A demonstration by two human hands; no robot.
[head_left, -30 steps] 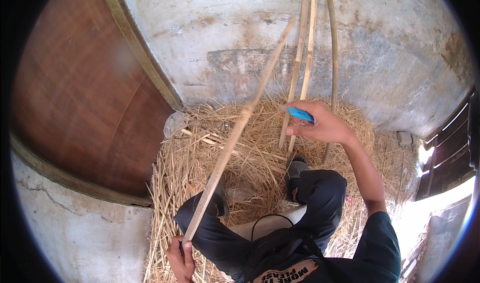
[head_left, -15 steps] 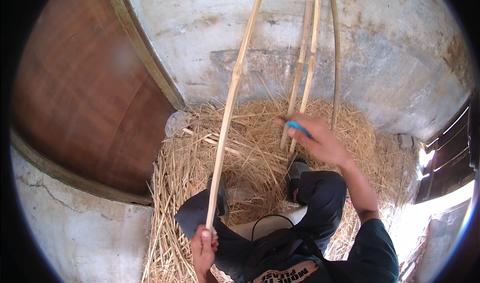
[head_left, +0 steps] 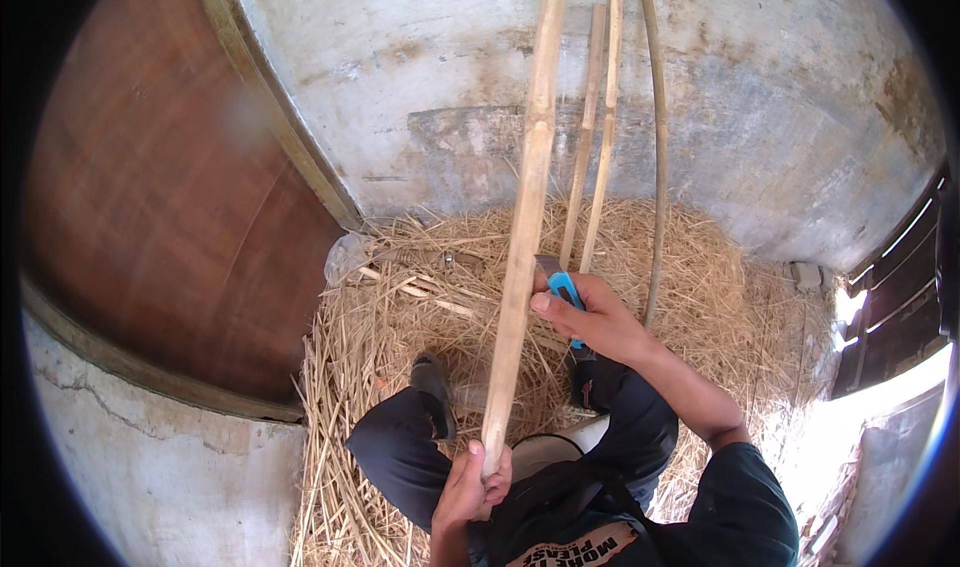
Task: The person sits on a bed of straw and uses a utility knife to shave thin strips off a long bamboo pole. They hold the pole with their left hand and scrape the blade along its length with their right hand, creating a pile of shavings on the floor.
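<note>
A long pale wooden stick point(head_left: 524, 217), with a knot partway up, rises from my lap past the top of the view. Its lower end is wrapped in the fingers of my left hand point(head_left: 480, 482), close to my body. Halfway up, my right hand point(head_left: 600, 322) grips a blue utility knife point(head_left: 566, 297). The knife's dark blade lies against the stick's right side, or very near it; contact is hard to tell. My right fingertips are beside the stick too, partly hidden behind it.
Three more sticks, a brownish one point(head_left: 587, 117), a pale one point(head_left: 605, 137) and a dark curved one point(head_left: 657, 137), lean on the grey wall point(head_left: 780, 137). Straw and shavings point(head_left: 400, 317) cover the floor around my feet. A brown wooden panel point(head_left: 160, 197) stands at the left.
My left hand has moved right, and the stick's face has turned and shifted right. My right hand has come down and left with the knife, bringing the blade up to the stick.
</note>
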